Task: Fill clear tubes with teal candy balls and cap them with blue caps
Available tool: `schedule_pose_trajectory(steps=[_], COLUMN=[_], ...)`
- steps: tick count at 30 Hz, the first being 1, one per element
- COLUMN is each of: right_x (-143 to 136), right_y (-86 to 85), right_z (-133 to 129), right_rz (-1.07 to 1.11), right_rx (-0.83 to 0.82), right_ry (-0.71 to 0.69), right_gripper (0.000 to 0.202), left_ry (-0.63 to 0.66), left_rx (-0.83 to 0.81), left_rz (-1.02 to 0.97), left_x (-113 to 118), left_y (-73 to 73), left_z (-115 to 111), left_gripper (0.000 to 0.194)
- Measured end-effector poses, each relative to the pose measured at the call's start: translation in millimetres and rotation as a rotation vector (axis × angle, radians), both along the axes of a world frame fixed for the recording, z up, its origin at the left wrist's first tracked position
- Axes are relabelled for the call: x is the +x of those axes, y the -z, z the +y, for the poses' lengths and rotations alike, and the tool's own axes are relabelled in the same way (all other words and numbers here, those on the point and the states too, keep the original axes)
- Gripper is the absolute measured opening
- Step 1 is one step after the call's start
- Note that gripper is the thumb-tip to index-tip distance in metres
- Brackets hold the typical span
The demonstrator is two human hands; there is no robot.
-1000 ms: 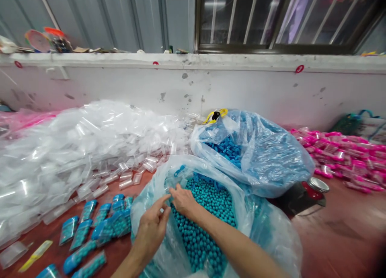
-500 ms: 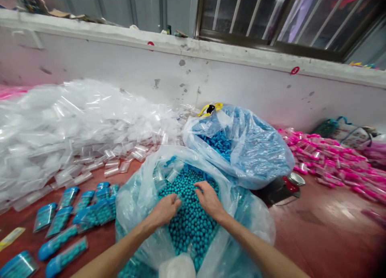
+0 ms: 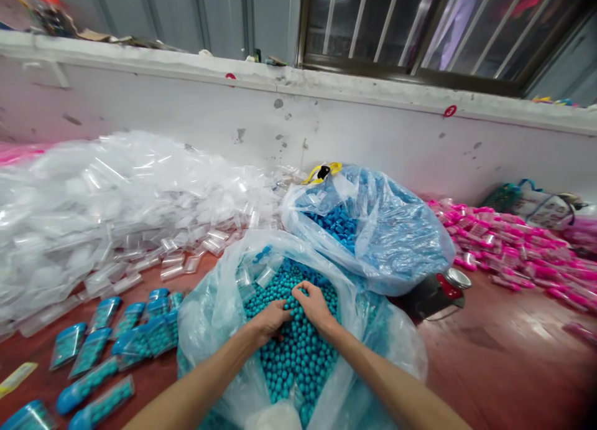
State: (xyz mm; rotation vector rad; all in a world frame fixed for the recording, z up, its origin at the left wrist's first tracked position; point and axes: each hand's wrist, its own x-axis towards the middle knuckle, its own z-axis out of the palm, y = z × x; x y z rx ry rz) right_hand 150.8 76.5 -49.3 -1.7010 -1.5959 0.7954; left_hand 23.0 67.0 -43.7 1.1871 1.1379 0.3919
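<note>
An open translucent bag [image 3: 205,318] is full of small teal beads [image 3: 298,355]. Over the beads, my left hand [image 3: 272,320] has its fingers bent together; whatever is between them is too small to make out. Just right of it, my right hand [image 3: 312,302] is closed in a pinch close to the left fingertips, and its contents are unclear too. Some clear plastic tubes [image 3: 267,275] lie on the beads at the back left of the bag.
Filled teal containers [image 3: 91,349] lie on the red surface at left. Behind them is a heap of clear tubes [image 3: 140,187]. A bag of blue caps [image 3: 401,231], a dark can [image 3: 433,296] and pink containers [image 3: 508,249] stand or lie to the right.
My hands have come closer together over the beads. The left hand moved right, and the right hand shifted slightly left with its fingers drawn into a pinch.
</note>
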Motion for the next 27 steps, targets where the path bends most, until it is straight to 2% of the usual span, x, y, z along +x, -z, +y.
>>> schedule_pose_trajectory(steps=[3, 6, 9, 12, 14, 17, 19, 23, 27], right_x=[0, 8, 18, 23, 22, 14, 9, 8, 20], right_y=[-3.5, -11.9, -26.3, -37.5, -38.6, -32.8, -28.1, -24.0, -25.6], right_z=[-9, -21, -25, -9, 9, 31, 35, 21, 5], right_rz=[-0.014, -0.042, -0.276, -0.62, -0.687, -0.701, -0.705, -0.675, -0.561], right_rx=[-0.015, -0.027, 0.043, 0.069, 0.038, 0.008, -0.01, -0.036, -0.017], right_ry=[-0.042, -0.153, -0.252, -0.174, -0.099, -0.087, -0.128, -0.213, -0.241], right_gripper=[0.02, 0.013, 0.016, 0.023, 0.027, 0.03, 0.024, 0.015, 0.017], left_ry=[-0.045, -0.099, -0.195, -0.26, -0.281, -0.268, -0.224, -0.17, -0.183], left_rx=[-0.06, -0.081, -0.102, -0.096, -0.087, -0.076, -0.103, -0.198, -0.195], left_rz=[-0.125, -0.214, -0.256, -0.238, -0.213, -0.235, -0.298, -0.391, -0.45], left_x=[-13, -27, -35, -36, -34, -32, -32, -38, -42], left_y=[-8.3, -16.4, -20.9, -23.3, -25.2, -27.6, -27.4, -22.1, -17.4], left_z=[-5, -10, -14, -19, -21, -23, -23, -23, -25], left_gripper=[0.035, 0.036, 0.034, 0.031, 0.032, 0.028, 0.027, 0.031, 0.029])
